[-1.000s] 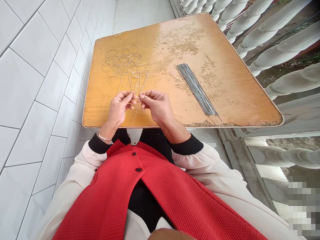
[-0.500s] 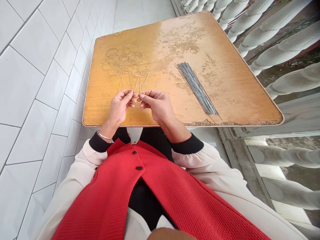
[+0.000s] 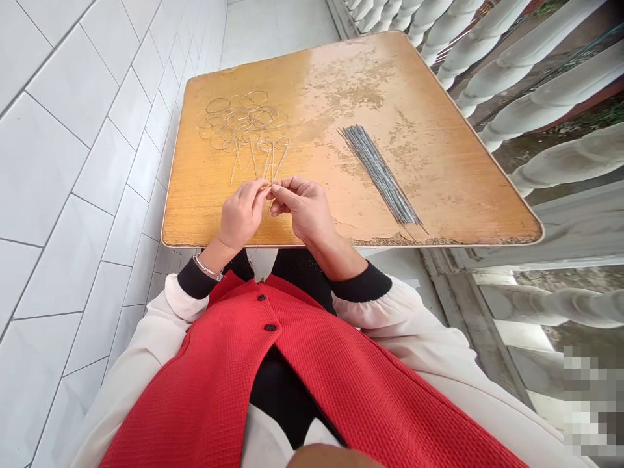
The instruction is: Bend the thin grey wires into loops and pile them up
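My left hand (image 3: 242, 213) and my right hand (image 3: 308, 207) meet at the fingertips over the near edge of the table. Both pinch a thin wire (image 3: 268, 207), a short length of which shows below the fingers. The fingers hide most of it. Just beyond my hands lie several wires with looped tops and straight legs (image 3: 235, 164). Behind these is a tangled pile of curled wire loops (image 3: 248, 117). To the right, a bundle of straight grey wires (image 3: 383, 174) lies slanted, a few strands sticking out at its near end.
The worn wooden table (image 3: 453, 169) has peeling patches and rounded corners. A white tiled wall (image 3: 97, 162) runs close along the left. Along the right stands a white balustrade (image 3: 531, 97). A pixelated patch covers the lower right corner.
My left hand has turned so that its back shows more, and its fingertips have closed in against those of my right hand. The right hand has barely moved. The view has shifted slightly.
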A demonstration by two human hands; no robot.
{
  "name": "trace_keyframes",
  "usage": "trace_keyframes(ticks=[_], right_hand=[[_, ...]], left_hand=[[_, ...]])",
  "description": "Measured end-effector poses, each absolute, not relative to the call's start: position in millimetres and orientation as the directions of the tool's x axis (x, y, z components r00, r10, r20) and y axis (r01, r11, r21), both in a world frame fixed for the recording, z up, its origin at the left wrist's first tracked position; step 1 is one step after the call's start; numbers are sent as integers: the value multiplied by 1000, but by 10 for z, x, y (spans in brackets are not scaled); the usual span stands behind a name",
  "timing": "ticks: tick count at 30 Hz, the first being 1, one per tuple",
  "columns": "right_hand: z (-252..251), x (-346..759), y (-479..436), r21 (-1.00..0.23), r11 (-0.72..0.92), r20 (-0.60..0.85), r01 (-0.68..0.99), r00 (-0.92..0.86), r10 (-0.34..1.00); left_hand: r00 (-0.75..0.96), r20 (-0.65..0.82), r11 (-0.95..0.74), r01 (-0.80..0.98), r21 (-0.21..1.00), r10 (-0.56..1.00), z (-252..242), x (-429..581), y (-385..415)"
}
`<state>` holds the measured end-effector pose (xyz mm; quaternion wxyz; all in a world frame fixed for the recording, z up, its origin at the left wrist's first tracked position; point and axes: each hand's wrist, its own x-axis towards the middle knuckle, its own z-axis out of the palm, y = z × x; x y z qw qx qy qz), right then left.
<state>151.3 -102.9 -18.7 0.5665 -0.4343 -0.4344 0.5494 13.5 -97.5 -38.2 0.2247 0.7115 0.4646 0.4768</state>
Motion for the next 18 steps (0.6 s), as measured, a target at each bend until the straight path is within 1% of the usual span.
trace_keyframes(ticks=[4,18], right_hand=[[-181,1507,-1044,-957,11,13,-289,-4,1000],[-235,1491,-1033,-948,-8,-5,-318,-9,1000]], left_hand=[[128,505,-496,494,713,854,-389,139,-943],[151,491,-484,558,674,858,-447,147,-882]])
